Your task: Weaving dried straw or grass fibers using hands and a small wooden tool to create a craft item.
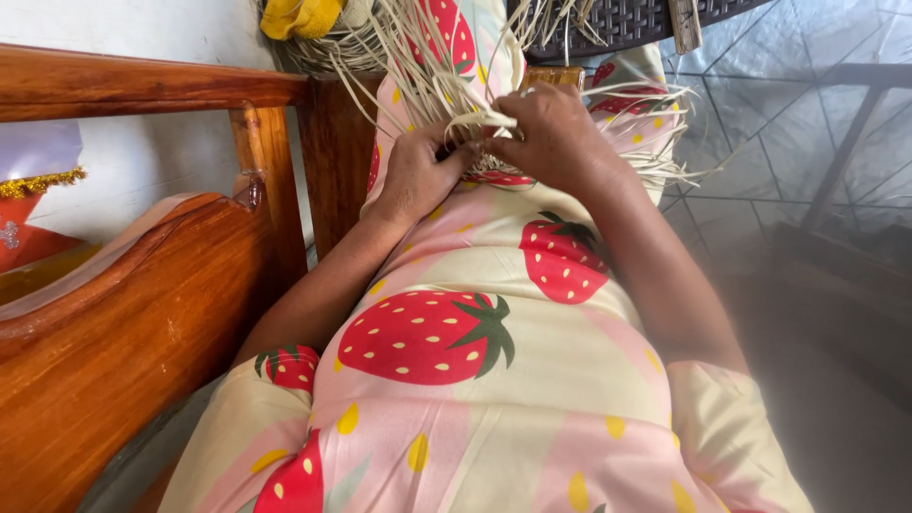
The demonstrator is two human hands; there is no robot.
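My left hand [415, 171] and my right hand [551, 133] meet on my lap, both closed on a bundle of pale straw strips [475, 122]. The strips fan out upward and to the right, loose ends spreading past my right hand. The hands rest over a garment printed with red strawberries [427, 337] on pink and cream. What lies under the fingers is hidden.
A polished wooden chair arm and frame [123, 313] runs along my left. A woven basket [313, 43] with a yellow cloth [299, 14] stands at the top. A dark wicker piece [617, 24] is at the top right, above a grey tiled floor [788, 123].
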